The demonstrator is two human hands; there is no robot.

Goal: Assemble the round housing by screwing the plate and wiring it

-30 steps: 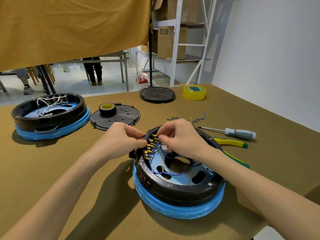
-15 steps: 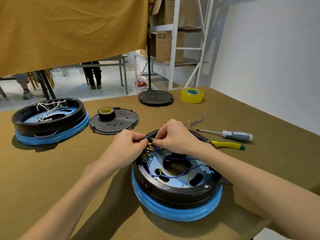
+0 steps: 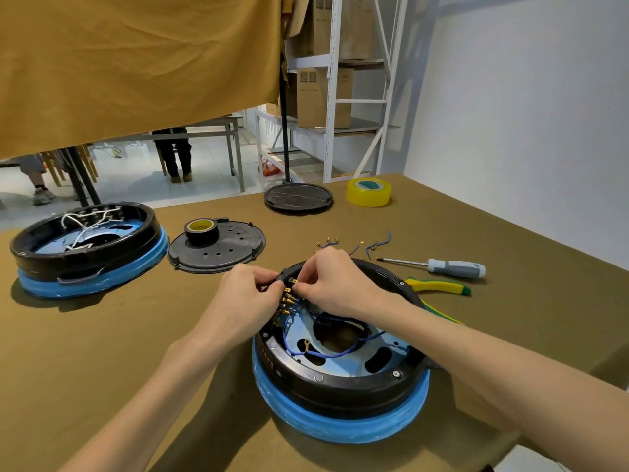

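- The round housing (image 3: 340, 379), black with a blue band around its base, sits on the olive-covered table (image 3: 102, 369) near the person, right of centre.
- Inside it lies a light blue plate (image 3: 357, 338) with cut-out holes, and blue wires (image 3: 326, 352) loop across that plate.
- A row of brass terminals (image 3: 287, 299) runs along the housing's inner left rim.
- The left hand (image 3: 245, 298) has its fingers curled at the rim and pinches the black terminal block (image 3: 283, 276) at the top of that row.
- The right hand (image 3: 335, 284) meets it from the other side, its fingertips pinching a small brass connector (image 3: 295, 282) at the uppermost terminal.
- Just beyond the hands, loose short wires with brass ends (image 3: 354, 245) lie on the table.
- To the right lie a grey-handled screwdriver (image 3: 442, 267) and, closer to the housing, yellow-and-green pliers (image 3: 439, 287).
- To the left a flat black cover (image 3: 224, 253) carries a roll of black tape (image 3: 201, 229).
- Farther left stands a second housing (image 3: 88, 253) with white wires inside.
- At the far edge rest a black disc (image 3: 298, 198) and a roll of yellow tape (image 3: 368, 192).
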